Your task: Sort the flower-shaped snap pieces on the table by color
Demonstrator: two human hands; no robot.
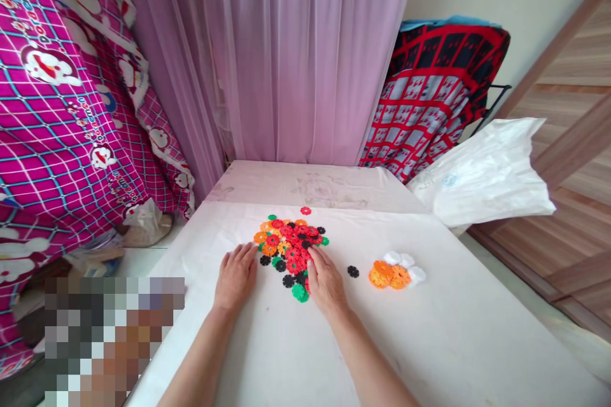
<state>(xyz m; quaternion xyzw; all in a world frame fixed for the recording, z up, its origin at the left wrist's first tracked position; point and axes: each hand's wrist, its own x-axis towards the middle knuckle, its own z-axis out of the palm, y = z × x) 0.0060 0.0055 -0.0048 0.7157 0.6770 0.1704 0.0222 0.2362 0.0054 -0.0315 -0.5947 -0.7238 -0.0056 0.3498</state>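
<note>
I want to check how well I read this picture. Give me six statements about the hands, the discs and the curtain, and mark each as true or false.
1. The left hand and the right hand are at opposite sides of the pile. True.
2. One black disc lies apart, between the right hand and the small group. True.
3. The small group is orange and green. False: it is orange and white.
4. The pile has only one colour. False: it shows red, orange, green and black.
5. The curtain is purple. True.
6. The left hand is over the small group. False: it is beside the pile.
</note>
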